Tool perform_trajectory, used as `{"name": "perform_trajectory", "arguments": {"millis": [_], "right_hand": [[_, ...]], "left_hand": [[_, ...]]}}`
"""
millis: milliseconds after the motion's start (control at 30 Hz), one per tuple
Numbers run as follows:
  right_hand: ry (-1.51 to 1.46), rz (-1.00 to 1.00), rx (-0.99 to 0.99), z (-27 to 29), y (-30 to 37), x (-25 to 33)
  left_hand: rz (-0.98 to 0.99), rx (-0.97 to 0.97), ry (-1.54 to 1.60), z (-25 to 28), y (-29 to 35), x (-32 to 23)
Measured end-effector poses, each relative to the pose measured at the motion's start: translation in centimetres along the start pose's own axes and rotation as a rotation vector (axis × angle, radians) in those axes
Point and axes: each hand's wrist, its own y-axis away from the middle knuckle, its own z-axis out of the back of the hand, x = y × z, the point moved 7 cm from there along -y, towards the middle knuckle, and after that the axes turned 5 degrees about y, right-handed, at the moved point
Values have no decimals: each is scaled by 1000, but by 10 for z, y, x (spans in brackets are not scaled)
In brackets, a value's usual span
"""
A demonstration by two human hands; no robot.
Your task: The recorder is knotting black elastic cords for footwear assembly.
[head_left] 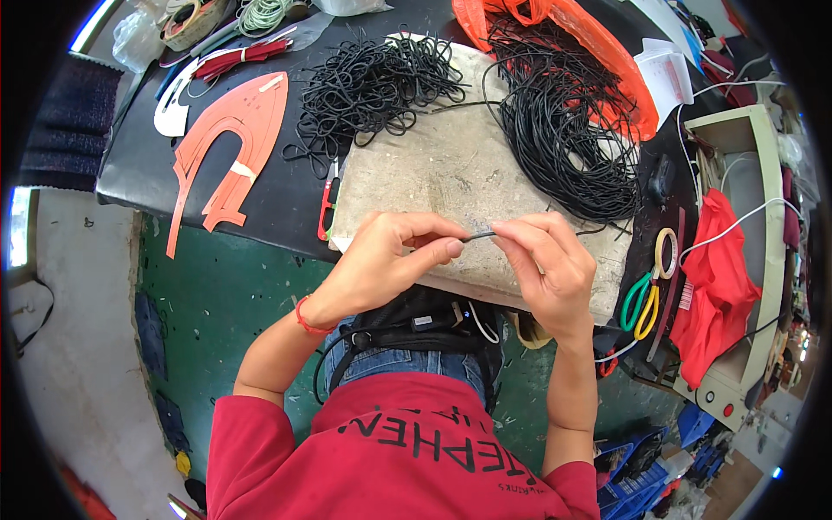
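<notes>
Both my hands meet over the near edge of a worn, pale board. Between thumb and fingers, my left hand pinches a thin black cord. A short stretch of it spans the gap to my right hand, whose fingertips are closed on it too. Beyond my hands lies a tangled heap of looped black cords at the far left of the board. To the right, a long bundle of black cords spills from an orange-red plastic bag.
Left on the black tabletop lie orange pattern pieces; a red-handled tool sits beside the board. Scissors with yellow and green handles are at the right, near red cloth hanging over a beige metal frame.
</notes>
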Motion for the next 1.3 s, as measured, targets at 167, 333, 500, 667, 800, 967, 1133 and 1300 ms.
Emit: {"name": "perform_trajectory", "arguments": {"millis": [167,333,500,667,800,967,1133,1300], "right_hand": [[162,-250,-278,28,0,-19],[5,-304,-283,-3,8,1],[-29,-214,-149,-14,13,4],[-92,-297,-144,-15,16,0],[-145,-350,-134,-14,15,-1],[-187,-352,-79,-14,13,0],[-22,-294,-30,-5,18,-6],[183,-91,-159,-4,9,5]], "left_hand": [[114,41,390,-11,5,10],[116,-81,734,-25,-8,17],[102,-145,764,-24,-12,22],[98,-167,842,-30,-12,18],[36,-167,863,-31,-15,17],[23,-172,760,-24,-14,19],[70,-182,1101,-5,-17,21],[124,-99,815,-15,-12,19]]}}
